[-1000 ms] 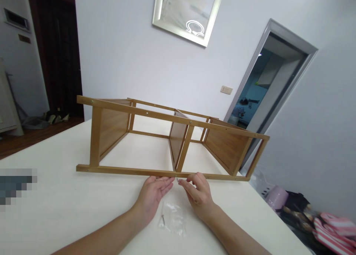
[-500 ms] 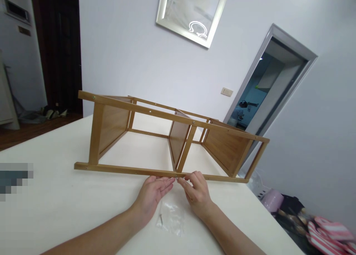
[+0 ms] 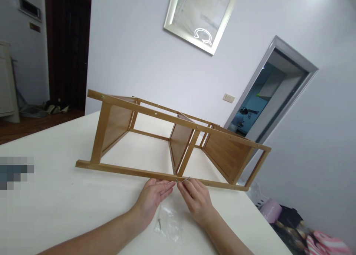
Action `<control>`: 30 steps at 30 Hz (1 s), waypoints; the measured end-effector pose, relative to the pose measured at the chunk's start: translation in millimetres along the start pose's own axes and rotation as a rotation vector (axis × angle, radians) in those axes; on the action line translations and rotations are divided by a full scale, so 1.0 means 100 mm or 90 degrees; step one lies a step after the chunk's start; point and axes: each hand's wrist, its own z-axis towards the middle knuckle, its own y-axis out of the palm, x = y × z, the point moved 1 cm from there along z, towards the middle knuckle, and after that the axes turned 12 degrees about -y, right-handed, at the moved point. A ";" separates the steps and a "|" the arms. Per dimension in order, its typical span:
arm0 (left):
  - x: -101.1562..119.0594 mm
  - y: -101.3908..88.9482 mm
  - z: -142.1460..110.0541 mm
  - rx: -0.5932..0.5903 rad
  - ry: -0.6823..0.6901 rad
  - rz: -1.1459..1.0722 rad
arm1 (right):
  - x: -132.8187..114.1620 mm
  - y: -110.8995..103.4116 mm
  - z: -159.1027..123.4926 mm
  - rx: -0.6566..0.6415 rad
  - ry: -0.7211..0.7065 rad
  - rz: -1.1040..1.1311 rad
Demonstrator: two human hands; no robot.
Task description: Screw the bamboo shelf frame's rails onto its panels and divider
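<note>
A wooden shelf frame [image 3: 130,169] lies on its side on the white table [image 3: 50,203]. At the middle of its near lower rail is a small metal bolt head [image 3: 176,180]. My left hand [image 3: 150,197] rests beside it, fingers stretched out along the rail and tips close to the bolt. On the other side, my right hand [image 3: 196,199] pinches a thin metal rod that looks like a hex key [image 3: 186,179]; its tip is near the bolt. Between my wrists lies a clear plastic bag [image 3: 171,225] with a loose screw [image 3: 159,224] at its left side.
A wall with a framed picture [image 3: 200,21] stands behind the table. Beyond the table's right edge are a pink container [image 3: 271,210] and striped cloth [image 3: 328,242]. A doorway [image 3: 275,88] opens at the right. A blurred-out patch [image 3: 16,171] covers something at the left edge.
The view has shifted slightly. My right hand has turned a little, and the thin rod now shows more plainly above its fingers. My left hand keeps its place by the bolt.
</note>
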 end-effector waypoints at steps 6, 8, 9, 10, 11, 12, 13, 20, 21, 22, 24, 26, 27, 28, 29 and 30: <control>0.00 0.03 -0.02 -0.003 -0.004 -0.004 | -0.01 -0.01 0.02 0.006 -0.010 -0.005; 0.00 0.03 -0.03 -0.002 -0.003 -0.001 | -0.02 -0.02 0.03 -0.003 -0.002 -0.008; 0.00 0.03 -0.03 -0.002 -0.003 0.001 | -0.02 -0.02 0.03 -0.006 0.004 -0.008; 0.00 0.03 -0.03 -0.003 -0.005 0.002 | -0.02 -0.02 0.03 -0.009 0.009 -0.008; 0.00 0.03 -0.02 -0.004 -0.006 0.002 | -0.02 -0.02 0.03 -0.009 0.011 -0.008; 0.00 0.03 -0.02 -0.003 -0.006 0.000 | -0.02 -0.02 0.03 -0.005 0.010 -0.009; 0.00 0.03 -0.01 -0.002 -0.006 -0.001 | -0.01 -0.02 0.02 -0.002 0.008 -0.011; 0.00 0.02 0.00 -0.002 -0.006 0.002 | 0.02 -0.03 -0.01 -0.009 -0.034 -0.019; 0.00 0.03 -0.01 0.000 -0.007 0.000 | 0.02 -0.04 -0.02 -0.005 -0.040 -0.018; 0.01 0.03 -0.02 0.002 -0.008 -0.003 | 0.02 -0.04 -0.02 0.000 -0.045 -0.017; 0.01 0.03 -0.03 0.003 -0.009 -0.010 | 0.02 -0.05 -0.02 0.009 -0.044 -0.015; 0.01 0.03 -0.03 0.002 -0.009 -0.016 | 0.01 -0.06 -0.02 0.011 -0.038 -0.008; 0.01 0.03 -0.03 0.001 -0.009 -0.017 | 0.01 -0.06 -0.02 0.013 -0.035 -0.005; 0.01 0.03 -0.03 0.001 -0.010 -0.018 | 0.01 -0.06 -0.01 0.016 -0.032 -0.004; 0.01 0.02 -0.02 0.000 -0.012 -0.017 | 0.01 -0.06 -0.01 0.016 -0.030 -0.002; 0.01 0.02 -0.02 -0.002 -0.013 -0.014 | 0.01 -0.06 -0.01 0.016 -0.030 -0.002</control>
